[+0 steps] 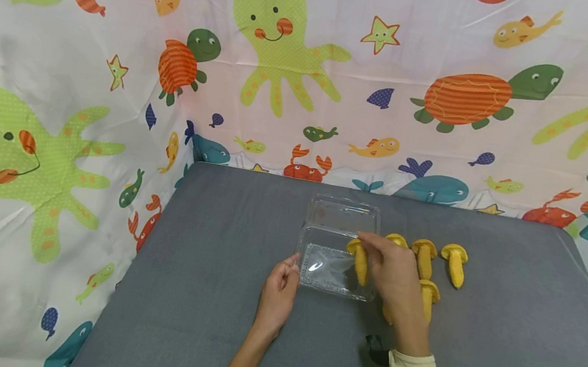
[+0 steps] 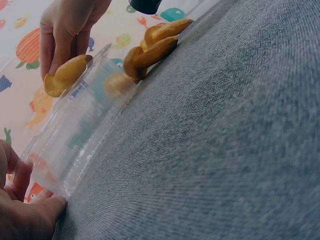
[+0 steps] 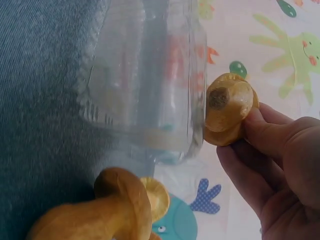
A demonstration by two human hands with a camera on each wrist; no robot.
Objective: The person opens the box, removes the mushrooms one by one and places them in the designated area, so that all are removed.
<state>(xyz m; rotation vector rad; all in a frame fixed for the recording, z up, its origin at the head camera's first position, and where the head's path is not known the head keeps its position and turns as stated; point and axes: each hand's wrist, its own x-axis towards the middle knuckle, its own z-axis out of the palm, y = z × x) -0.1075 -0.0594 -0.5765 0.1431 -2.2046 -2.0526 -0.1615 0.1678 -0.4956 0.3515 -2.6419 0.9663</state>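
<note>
A clear plastic clamshell box (image 1: 336,261) lies on the grey cloth with its lid (image 1: 343,214) folded back. My right hand (image 1: 395,276) pinches a yellow mushroom (image 1: 359,263) by its cap, above the box's right side. In the right wrist view this mushroom (image 3: 230,107) is beside the box rim, stem end facing the camera. My left hand (image 1: 278,293) holds the box's left edge between thumb and fingers, as the left wrist view also shows with the hand (image 2: 25,200). No mushroom shows inside the box.
Several more yellow mushrooms lie right of the box, among them one farthest right (image 1: 454,265) and one nearer the front (image 1: 428,298). Another is partly hidden under my right hand. A curtain printed with sea animals (image 1: 310,83) rises behind the table (image 1: 206,298).
</note>
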